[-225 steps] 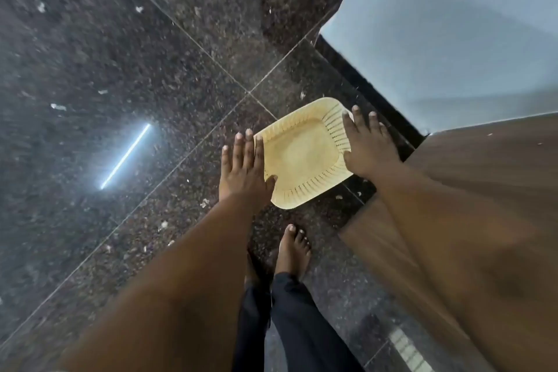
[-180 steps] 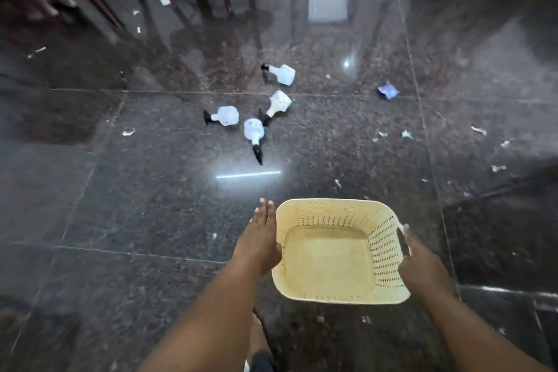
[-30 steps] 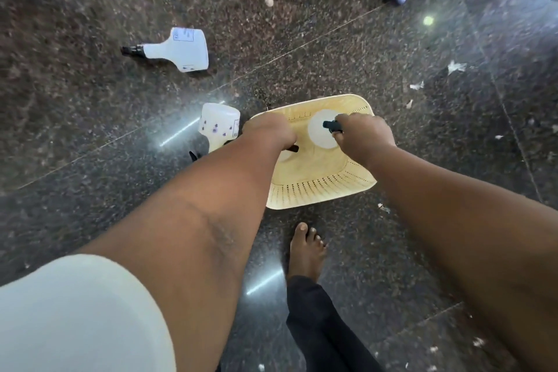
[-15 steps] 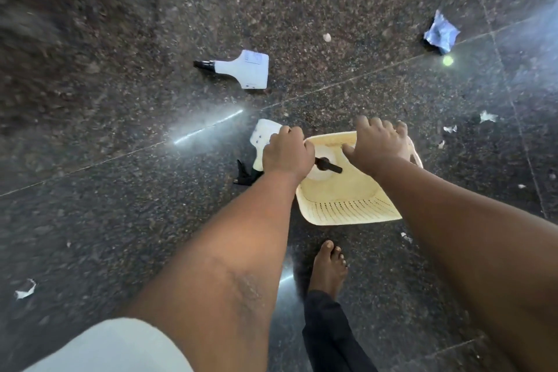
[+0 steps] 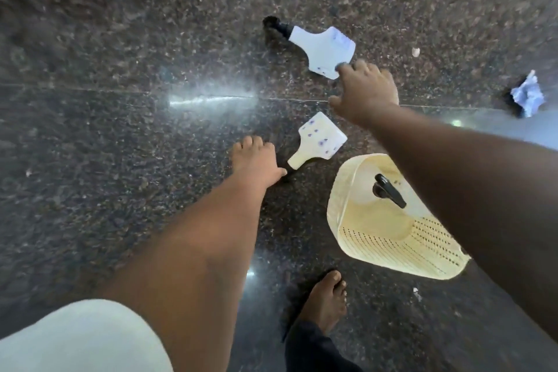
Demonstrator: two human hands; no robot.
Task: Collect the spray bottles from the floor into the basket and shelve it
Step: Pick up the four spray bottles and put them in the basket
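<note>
A cream perforated basket [image 5: 389,250] stands on the dark floor at the right, with a spray bottle inside showing its black nozzle [image 5: 388,190]; my right forearm covers part of it. Two white spray bottles lie on the floor. The near bottle [image 5: 318,142] lies left of the basket, and my left hand [image 5: 256,160] rests at its neck with fingers curled, thumb by the nozzle. The far bottle [image 5: 323,49] lies beyond, black nozzle pointing left. My right hand [image 5: 367,90] reaches over with spread fingers, fingertips touching that bottle's base.
Dark polished granite floor with a tile seam [image 5: 120,93] and glare from a light. A crumpled blue-white paper [image 5: 527,95] lies at the right. Small white scraps are scattered about. My bare foot [image 5: 324,299] stands below the basket.
Both hands have left the basket, with a bottle lying inside it. My left hand moved to the near bottle's neck; my right hand reached out to the far bottle.
</note>
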